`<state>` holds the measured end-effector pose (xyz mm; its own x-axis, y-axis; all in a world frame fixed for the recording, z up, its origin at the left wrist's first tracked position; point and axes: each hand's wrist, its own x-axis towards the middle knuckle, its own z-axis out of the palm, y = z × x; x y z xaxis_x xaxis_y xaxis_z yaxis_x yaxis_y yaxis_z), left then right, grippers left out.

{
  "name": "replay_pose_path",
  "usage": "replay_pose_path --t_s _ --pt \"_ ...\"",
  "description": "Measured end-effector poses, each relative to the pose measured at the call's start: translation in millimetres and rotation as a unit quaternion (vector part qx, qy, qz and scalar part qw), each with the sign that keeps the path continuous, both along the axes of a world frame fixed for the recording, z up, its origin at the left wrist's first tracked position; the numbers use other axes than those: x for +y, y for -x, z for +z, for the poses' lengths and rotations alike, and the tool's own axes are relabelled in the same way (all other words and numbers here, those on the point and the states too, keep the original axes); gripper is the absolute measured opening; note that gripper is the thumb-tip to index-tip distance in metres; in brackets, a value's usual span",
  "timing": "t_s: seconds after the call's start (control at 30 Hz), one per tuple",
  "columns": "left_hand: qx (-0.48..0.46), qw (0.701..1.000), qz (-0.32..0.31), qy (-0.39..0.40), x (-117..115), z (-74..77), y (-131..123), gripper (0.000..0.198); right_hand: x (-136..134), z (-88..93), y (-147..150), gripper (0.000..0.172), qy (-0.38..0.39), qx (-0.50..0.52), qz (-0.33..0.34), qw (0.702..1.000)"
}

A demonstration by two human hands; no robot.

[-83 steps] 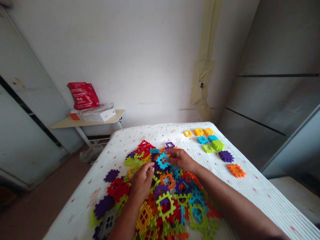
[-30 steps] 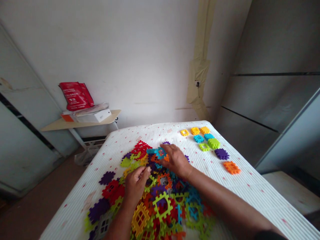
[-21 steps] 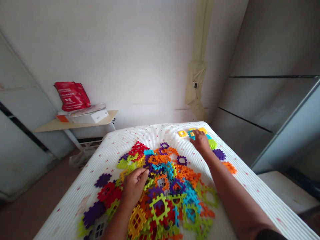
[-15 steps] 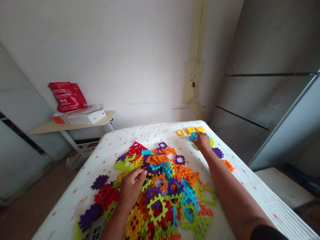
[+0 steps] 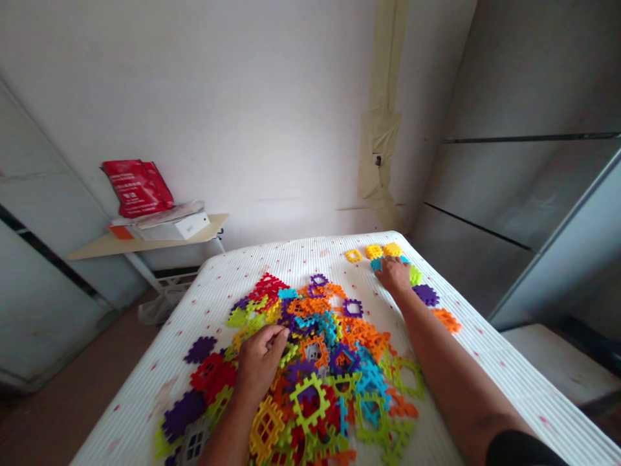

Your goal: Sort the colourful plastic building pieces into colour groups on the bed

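Left hand (image 5: 261,362) curled tight over the left side of the pile (image 5: 320,343) of plastic tiles on the mattress (image 5: 140,395), fingers bunched, and we can't tell if it has one. Big change on the right: the right hand (image 5: 394,275) has left the pile and is out at the far row (image 5: 373,252), half open, fingers down on a cyan tile (image 5: 376,265), grip unclear. Eight tiles showing in that row: three yellow, two cyan, one green (image 5: 414,276), one purple (image 5: 425,295), one orange (image 5: 446,320). Pile's too tangled to count!
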<state>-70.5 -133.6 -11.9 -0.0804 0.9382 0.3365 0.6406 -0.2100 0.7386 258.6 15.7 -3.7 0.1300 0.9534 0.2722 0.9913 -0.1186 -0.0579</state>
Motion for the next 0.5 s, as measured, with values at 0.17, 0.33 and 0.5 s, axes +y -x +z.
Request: replay_pose_path --t_s 0.17,0.33,0.5 --pt "-0.004 0.999 0.015 -0.047 1 -1.1 1 0.024 1 -5.1 0 0.028 0.009 0.001 0.001 1.0" --pt "0.008 0.996 0.047 -0.076 5 0.1 1 0.02 -5 3.1 9 0.031 -0.071 0.003 0.032 0.997" --pt "0.078 0.995 0.033 -0.044 8 -4.6 1 0.029 -12 15.9 28 0.029 -0.111 0.006 0.091 0.99"
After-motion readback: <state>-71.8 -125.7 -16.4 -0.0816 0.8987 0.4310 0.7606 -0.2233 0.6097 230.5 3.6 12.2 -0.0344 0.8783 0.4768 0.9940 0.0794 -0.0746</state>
